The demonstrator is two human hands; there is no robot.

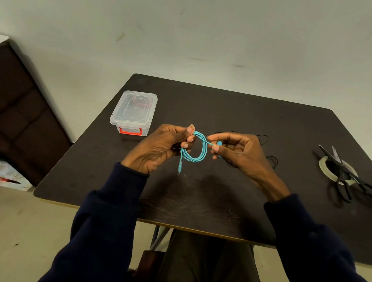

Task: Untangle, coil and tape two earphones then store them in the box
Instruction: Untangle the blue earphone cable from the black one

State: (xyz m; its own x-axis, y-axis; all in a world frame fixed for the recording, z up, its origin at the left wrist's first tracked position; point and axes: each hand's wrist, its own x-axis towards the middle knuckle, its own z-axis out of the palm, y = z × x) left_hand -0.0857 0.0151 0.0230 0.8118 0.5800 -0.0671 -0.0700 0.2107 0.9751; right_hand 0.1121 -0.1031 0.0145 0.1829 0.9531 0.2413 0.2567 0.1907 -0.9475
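While our left hand (158, 149) pinches the round, braided turquoise earphone coil (203, 151), our right hand (242, 154) pinches its smooth end above the dark woodgrain table (269, 115).

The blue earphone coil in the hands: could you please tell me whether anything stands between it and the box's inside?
Yes: the lid of the clear box is on, its red latch at the front, so open it first. On the table nothing visible lies between the coil and the box.

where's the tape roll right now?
Head view: the tape roll lies near the table's right edge, under the black scissors, well to the right of the right hand.
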